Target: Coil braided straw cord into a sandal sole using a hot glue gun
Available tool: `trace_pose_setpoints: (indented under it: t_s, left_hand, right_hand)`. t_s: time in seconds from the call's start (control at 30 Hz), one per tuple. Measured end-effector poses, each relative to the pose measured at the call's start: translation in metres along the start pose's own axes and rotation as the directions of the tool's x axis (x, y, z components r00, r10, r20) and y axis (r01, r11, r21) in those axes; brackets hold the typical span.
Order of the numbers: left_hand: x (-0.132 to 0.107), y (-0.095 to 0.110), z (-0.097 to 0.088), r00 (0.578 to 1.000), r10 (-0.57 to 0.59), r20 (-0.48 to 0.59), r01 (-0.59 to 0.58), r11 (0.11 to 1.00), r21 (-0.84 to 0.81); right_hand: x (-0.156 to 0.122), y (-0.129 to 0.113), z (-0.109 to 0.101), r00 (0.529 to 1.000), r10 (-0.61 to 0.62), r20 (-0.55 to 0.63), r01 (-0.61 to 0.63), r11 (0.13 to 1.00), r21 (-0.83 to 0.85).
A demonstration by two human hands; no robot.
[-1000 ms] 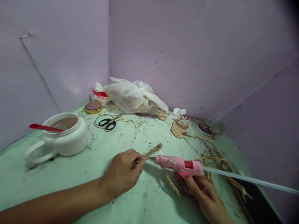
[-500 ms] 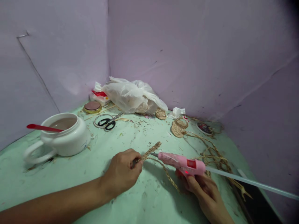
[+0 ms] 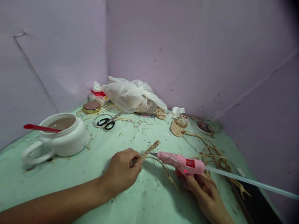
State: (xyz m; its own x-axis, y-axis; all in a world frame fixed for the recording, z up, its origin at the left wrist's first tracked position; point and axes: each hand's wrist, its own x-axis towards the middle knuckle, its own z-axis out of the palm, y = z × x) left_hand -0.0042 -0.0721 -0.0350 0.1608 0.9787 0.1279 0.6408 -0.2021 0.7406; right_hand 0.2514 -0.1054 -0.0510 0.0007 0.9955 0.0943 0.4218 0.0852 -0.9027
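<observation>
My left hand (image 3: 125,168) is closed around a braided straw strip (image 3: 151,148), whose short end sticks up past my thumb. A thinner loose braid (image 3: 168,175) trails from it to the right, over the table. In my right hand (image 3: 203,193) is a pink hot glue gun (image 3: 178,161), its small red light lit. The gun's metal nozzle points left, right beside the braided strip; whether it touches cannot be told. A long clear glue stick (image 3: 247,180) juts out of the gun's back.
On the left stands a white mug (image 3: 70,137) with a red handle (image 3: 42,128) in it. Scissors (image 3: 108,123), a plastic bag (image 3: 133,95) and coiled braid pieces (image 3: 177,128) lie at the back. Tangled braid (image 3: 217,158) lies right, near a dark object (image 3: 254,202).
The whole view has shifted very slightly. Both hands keep nearly the same pose, the nozzle still beside the strip.
</observation>
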Motion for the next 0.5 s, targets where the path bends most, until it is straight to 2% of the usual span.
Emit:
trace_pose_setpoints:
  t_s: [0.5]
  left_hand:
    - [-0.0002,-0.0002,0.0008,1.0,-0.017,0.004,0.017,1.0,-0.021]
  right_hand:
    - [0.0,-0.0034,0.0009,0.998,-0.008,-0.063,0.01,1.0,0.024]
